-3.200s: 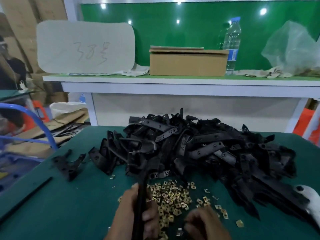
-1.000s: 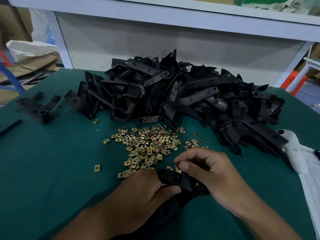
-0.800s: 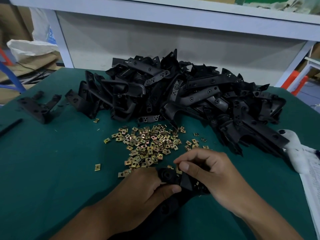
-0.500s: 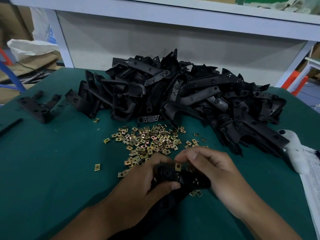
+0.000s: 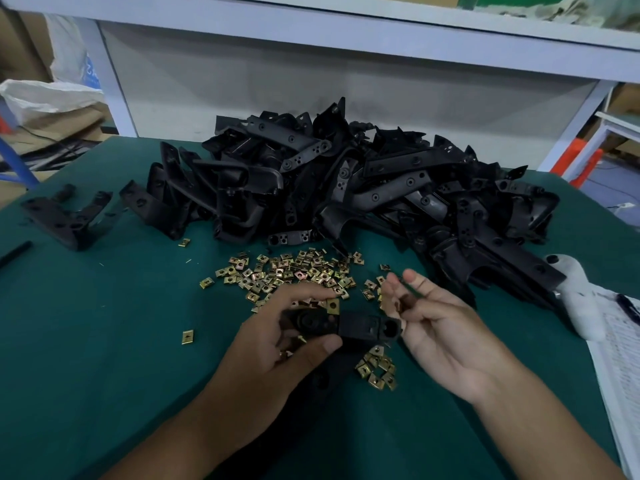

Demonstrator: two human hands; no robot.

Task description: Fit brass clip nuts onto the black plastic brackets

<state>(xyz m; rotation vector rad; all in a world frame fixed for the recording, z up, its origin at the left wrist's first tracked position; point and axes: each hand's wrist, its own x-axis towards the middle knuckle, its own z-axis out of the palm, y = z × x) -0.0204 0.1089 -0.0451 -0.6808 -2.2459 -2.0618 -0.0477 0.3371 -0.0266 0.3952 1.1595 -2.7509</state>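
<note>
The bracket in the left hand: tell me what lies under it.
Under the bracket held by the left hand, a small cluster of brass clip nuts lies on the green mat. Anything directly beneath the bracket and palm is hidden.

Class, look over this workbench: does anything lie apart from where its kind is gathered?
Yes. One brass clip nut lies alone left of the left hand, apart from the main scatter of nuts.

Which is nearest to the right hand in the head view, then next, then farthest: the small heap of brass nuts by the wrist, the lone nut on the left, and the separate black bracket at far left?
From the right hand:
1. Small heap of brass nuts, just beside it.
2. Lone nut, left of the left hand.
3. Separate black bracket, far left.
</note>
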